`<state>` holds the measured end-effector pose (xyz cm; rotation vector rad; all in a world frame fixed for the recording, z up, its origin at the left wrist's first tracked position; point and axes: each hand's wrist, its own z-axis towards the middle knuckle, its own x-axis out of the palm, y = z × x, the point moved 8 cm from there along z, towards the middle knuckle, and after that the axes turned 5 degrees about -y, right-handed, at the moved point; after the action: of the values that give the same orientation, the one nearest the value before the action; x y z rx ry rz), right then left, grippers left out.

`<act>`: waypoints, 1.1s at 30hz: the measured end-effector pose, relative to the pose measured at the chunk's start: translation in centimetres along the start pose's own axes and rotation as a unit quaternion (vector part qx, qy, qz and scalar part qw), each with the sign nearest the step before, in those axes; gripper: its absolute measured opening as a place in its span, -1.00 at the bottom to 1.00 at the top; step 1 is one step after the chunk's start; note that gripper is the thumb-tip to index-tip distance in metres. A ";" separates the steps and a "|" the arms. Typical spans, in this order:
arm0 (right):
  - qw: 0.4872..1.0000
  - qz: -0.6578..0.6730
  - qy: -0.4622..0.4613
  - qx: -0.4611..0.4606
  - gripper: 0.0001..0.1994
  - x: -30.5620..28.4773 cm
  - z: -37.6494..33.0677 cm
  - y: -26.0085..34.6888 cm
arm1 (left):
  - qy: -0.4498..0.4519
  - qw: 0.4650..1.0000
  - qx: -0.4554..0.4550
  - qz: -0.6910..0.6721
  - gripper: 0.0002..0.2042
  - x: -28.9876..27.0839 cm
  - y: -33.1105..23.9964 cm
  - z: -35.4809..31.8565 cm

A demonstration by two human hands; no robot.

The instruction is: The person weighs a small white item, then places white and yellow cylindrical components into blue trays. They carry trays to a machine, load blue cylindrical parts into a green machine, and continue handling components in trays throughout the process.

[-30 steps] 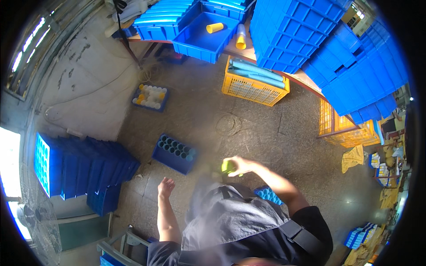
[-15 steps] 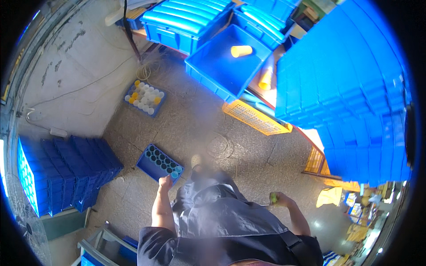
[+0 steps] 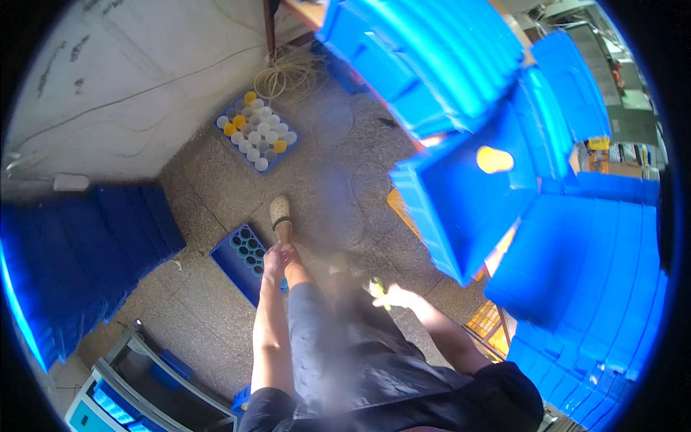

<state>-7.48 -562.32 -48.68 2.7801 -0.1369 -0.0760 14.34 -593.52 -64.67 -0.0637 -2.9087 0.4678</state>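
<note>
Loosely, right hand (image 3: pixel 400 297) round yellow-green bobbin (image 3: pixel 379 290)

Dark short-sleeved shirt (image 3: pixel 403 374), light clog shoe (image 3: pixel 279 211).

The bins (image 3: pixel 461 209) on the right are bright blue. One holds a yellow cone (image 3: pixel 494 159). The far tray (image 3: pixel 257 132) is blue, with white and yellow tubes (image 3: pixel 253 141) in it. The near tray (image 3: pixel 241 255) is blue with dark round holes. The floor (image 3: pixel 209 302) is grey and speckled. The shoe (image 3: pixel 279 212) is cream. The right hand (image 3: pixel 399 297) holds something yellow-green (image 3: pixel 378 289).
</note>
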 end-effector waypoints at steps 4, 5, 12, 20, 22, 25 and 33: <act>0.983 -0.137 -0.089 -0.085 -0.35 -2.7 1.8 3.9 | 0.033 0.998 -0.014 -0.046 -0.64 3.5 -2.4 14.7; 0.981 -0.154 -0.113 0.025 -0.37 -3.4 2.4 2.6 | 0.171 0.978 -0.026 -0.115 -0.66 6.3 -3.6 19.0; 0.944 -0.179 -0.216 0.173 -0.57 -2.7 4.3 6.0 | 0.052 0.980 -0.023 -0.190 -0.21 15.2 -8.5 43.6; 0.946 -0.107 -0.229 0.202 -0.65 -3.2 8.2 12.2 | -0.074 0.920 0.050 -0.382 -0.44 14.2 -13.1 50.5; 0.926 -0.047 -0.260 0.271 -0.63 -3.5 6.9 12.4 | -0.084 0.905 0.016 -0.416 -0.49 10.0 -14.7 49.5; 0.950 -0.118 -0.287 0.029 -0.61 -3.7 6.9 18.4 | -0.140 0.959 -0.009 -0.247 -0.52 1.4 -18.4 45.3; 0.917 -0.299 -0.214 -0.155 -0.45 0.8 4.2 26.3 | -0.421 0.841 0.057 0.335 -0.47 -9.3 -20.0 15.8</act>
<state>-9.22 -588.44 -43.41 2.3451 0.5728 -0.7844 20.14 -618.03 -74.80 -1.1719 -3.6200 0.9824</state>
